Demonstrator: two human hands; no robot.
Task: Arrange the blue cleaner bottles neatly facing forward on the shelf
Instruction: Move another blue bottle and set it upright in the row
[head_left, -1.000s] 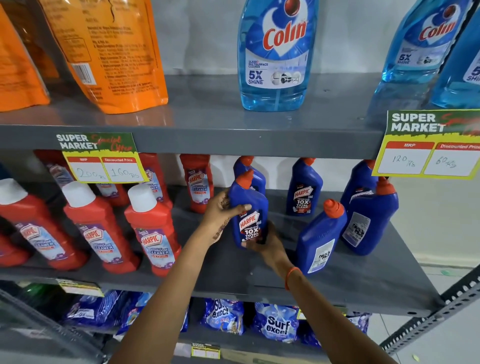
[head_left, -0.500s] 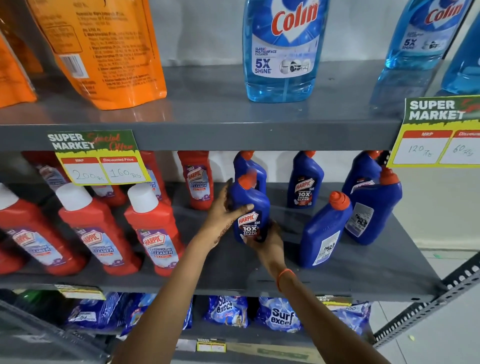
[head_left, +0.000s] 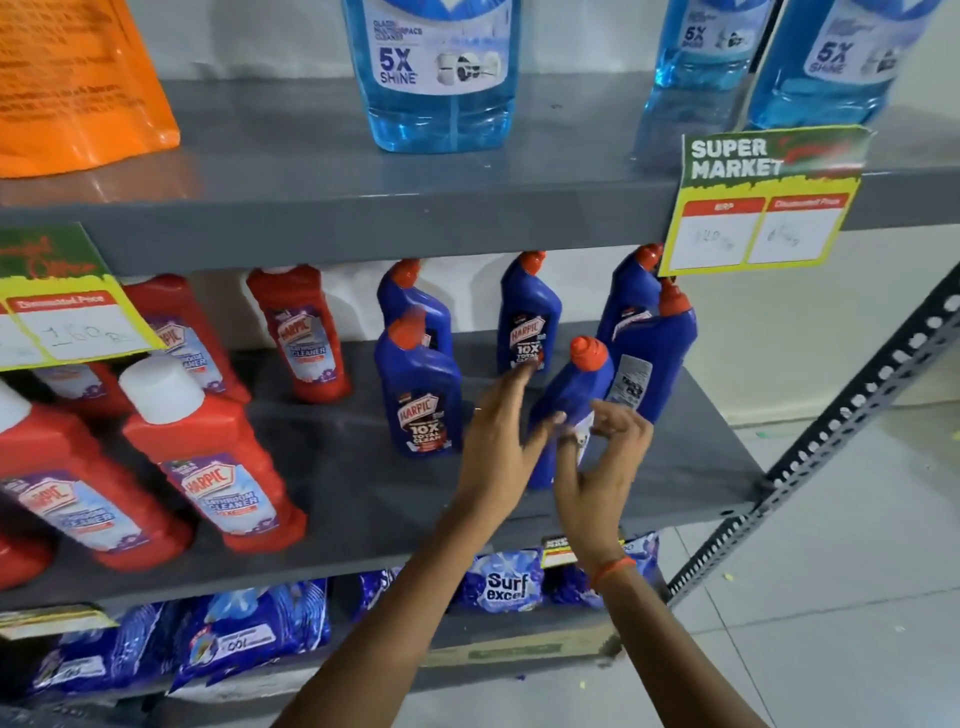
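Two hands (head_left: 550, 457), fingers spread, flank a tilted glossy blue plastic bottle (head_left: 569, 400), red-capped.

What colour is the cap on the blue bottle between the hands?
Orange-red cap, clearest in the head view.

Six blue cleaner bottles (head_left: 418, 395), about six red bottles (head_left: 208, 457), three pale-blue bottles (head_left: 441, 78)
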